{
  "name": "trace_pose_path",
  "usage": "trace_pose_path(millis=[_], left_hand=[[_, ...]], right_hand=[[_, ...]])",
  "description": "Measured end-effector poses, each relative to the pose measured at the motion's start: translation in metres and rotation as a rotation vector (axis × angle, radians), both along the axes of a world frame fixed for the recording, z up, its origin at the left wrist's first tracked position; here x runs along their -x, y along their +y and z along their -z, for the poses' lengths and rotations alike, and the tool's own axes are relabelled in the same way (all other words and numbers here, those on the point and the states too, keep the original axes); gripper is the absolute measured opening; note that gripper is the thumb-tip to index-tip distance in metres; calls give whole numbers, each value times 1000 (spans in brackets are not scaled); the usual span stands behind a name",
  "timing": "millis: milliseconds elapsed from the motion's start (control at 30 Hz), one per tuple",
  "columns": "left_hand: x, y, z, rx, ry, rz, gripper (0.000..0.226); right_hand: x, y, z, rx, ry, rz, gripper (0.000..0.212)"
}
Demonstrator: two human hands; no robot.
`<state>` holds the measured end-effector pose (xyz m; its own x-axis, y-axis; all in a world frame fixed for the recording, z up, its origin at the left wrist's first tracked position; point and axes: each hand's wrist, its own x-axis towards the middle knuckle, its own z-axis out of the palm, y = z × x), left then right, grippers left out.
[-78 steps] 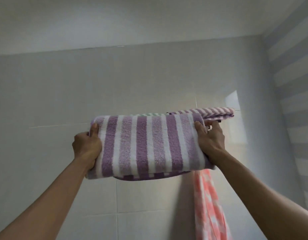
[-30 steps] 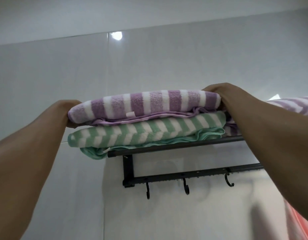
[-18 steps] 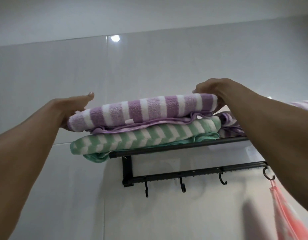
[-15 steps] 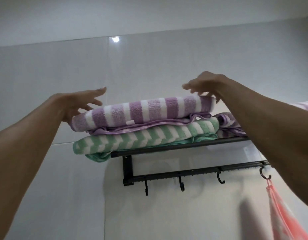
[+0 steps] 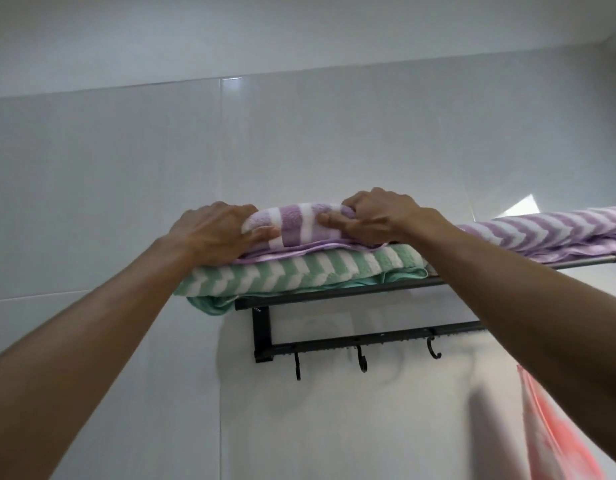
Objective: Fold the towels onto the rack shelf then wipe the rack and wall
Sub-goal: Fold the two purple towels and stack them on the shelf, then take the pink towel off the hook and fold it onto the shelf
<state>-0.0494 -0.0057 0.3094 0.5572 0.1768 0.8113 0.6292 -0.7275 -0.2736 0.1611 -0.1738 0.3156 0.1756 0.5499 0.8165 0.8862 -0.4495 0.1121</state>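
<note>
A folded purple-and-white striped towel [image 5: 297,225] lies on top of a folded green-and-white zigzag towel [image 5: 299,271] on the black wall rack's shelf [image 5: 334,295]. My left hand [image 5: 214,233] presses and grips the purple towel's left end. My right hand [image 5: 372,216] grips its right end, fingers curled into the fabric. A second purple zigzag towel [image 5: 549,230] lies on the shelf to the right, behind my right forearm.
Below the shelf, a black bar carries three hooks [image 5: 362,362]. A pink-and-white cloth [image 5: 556,431] hangs at the lower right. The grey tiled wall [image 5: 299,140] rises behind the rack to the ceiling.
My hands had lifted off the purple striped towel with fingers spread; now both have come down onto it, closer together, and grip it on the stack.
</note>
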Motion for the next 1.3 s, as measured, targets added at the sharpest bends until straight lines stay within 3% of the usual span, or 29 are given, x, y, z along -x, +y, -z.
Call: trace_pose_path(millis=[333,500,733,900,1300], left_hand=[[24,22,-5,-48,37,77,68],[40,24,2,-20,18,-59,59],[55,6,12,119,-18,-92,88],[68,-20,20,84,-68,-7,93],[87,-106,91,151,-107,252,66]], right_hand=[[-26,2,-2,-85,-64,-40,86],[-19,-6,3,-52,-104,61,63],[-2,-27,12,-5,7,175,73],[16,-48,28,-64,53,163,87],[95,-122,89,15,62,52,49]])
